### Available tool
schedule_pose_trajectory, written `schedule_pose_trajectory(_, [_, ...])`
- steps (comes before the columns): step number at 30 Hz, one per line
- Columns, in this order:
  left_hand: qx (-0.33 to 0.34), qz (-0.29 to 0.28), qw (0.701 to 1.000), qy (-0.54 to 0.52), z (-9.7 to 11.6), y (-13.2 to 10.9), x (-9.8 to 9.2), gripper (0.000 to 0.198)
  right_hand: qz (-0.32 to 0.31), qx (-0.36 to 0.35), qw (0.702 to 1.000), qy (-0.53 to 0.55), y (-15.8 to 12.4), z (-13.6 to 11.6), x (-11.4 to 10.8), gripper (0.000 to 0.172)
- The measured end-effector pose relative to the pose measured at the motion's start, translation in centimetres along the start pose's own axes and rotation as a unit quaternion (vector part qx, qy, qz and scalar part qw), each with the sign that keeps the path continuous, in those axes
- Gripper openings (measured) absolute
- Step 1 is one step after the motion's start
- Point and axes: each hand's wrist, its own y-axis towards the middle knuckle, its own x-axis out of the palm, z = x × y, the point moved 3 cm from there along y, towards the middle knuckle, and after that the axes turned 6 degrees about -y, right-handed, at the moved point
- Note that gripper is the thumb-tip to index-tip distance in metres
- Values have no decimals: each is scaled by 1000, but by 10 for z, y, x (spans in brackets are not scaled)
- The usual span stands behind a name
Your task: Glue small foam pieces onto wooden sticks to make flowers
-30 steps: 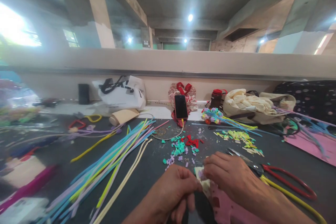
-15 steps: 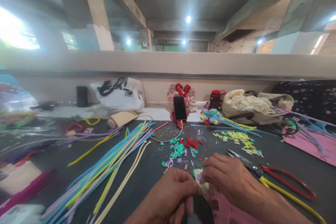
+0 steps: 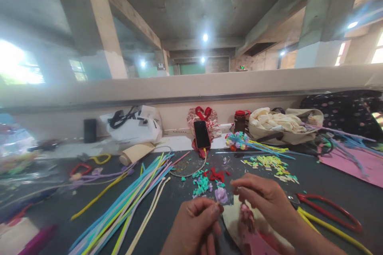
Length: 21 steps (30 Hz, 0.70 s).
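My left hand [image 3: 196,223] is closed in a pinch at the lower middle, on a small light purple flower-like piece [image 3: 221,195] that sticks up past the fingertips. To its right, my right hand [image 3: 265,199] hovers with fingers stretched out and slightly apart, holding nothing that I can see. Beneath the right hand is a pink tool [image 3: 253,235] with a narrow reddish tip, partly hidden; its kind is unclear. A cream-coloured surface [image 3: 231,219] lies under it. Small teal pieces [image 3: 202,185] and red pieces [image 3: 217,174] are scattered just beyond my hands.
Long coloured pipe cleaners [image 3: 122,203] spread across the left. Scissors with red and yellow handles [image 3: 329,207] lie at the right, near yellow-green pieces [image 3: 271,163]. A phone [image 3: 202,134] leans at the back, between a white bag [image 3: 134,125] and a dark bottle [image 3: 239,121].
My right hand has lifted off the cream surface and its fingers have opened. The purple piece now shows at my left fingertips. The view has tilted up.
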Motion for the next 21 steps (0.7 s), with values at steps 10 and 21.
schedule_pose_trajectory(10, [17,39,998,46,0,1,1,36,-57,193,964,174,-7,4,32,7])
schedule_pose_trajectory(21, [29,57,995,82,2,0,1,38,-50,192,967,160,-6,6,32,11])
